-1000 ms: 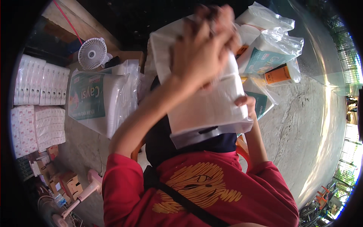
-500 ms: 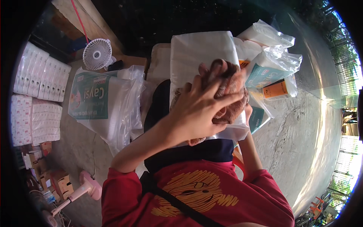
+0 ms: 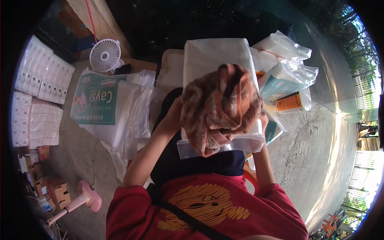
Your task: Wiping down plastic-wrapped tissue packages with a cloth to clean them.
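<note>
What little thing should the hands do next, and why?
Maybe lift the crumpled brown patterned cloth aside: it covers much of the white rectangular plastic-wrapped pack and hides most of the bare left hand. The bare right hand, at the pack's right edge, could steady it.

grey floor (image 3: 304,140) | sunlight streak (image 3: 334,158), right | barred fence (image 3: 362,172) | dark backdrop (image 3: 160,24), possibly wall
</note>
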Action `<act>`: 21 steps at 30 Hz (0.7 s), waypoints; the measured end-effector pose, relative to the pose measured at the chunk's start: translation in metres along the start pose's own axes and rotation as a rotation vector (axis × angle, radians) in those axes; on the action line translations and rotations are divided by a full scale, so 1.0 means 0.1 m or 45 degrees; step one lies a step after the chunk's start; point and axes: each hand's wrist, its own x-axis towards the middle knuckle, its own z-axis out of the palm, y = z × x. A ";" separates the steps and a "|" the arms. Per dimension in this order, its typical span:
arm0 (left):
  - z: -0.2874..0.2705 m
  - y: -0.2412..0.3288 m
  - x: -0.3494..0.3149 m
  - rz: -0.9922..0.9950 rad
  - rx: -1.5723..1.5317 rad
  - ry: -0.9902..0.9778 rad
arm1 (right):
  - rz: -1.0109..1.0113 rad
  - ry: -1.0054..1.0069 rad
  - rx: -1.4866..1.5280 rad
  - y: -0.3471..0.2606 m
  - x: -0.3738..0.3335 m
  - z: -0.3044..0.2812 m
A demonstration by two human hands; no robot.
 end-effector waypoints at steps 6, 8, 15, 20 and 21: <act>-0.12 -0.26 0.10 0.031 -0.282 0.090 | -0.520 -0.288 -0.493 -0.63 -0.12 0.33; -0.14 -0.23 0.08 -0.166 -0.890 0.147 | -0.787 -0.284 -0.944 -0.77 -0.24 0.50; -0.06 -0.25 0.07 0.554 0.915 0.064 | -1.291 -0.460 -1.837 -0.35 -0.38 1.44; -0.13 -0.33 0.09 0.107 -0.023 0.031 | -1.387 -0.550 -1.786 -0.19 -0.25 1.72; -0.17 -0.30 0.08 0.033 -0.160 0.053 | -1.430 -0.583 -1.719 -0.25 -0.16 1.71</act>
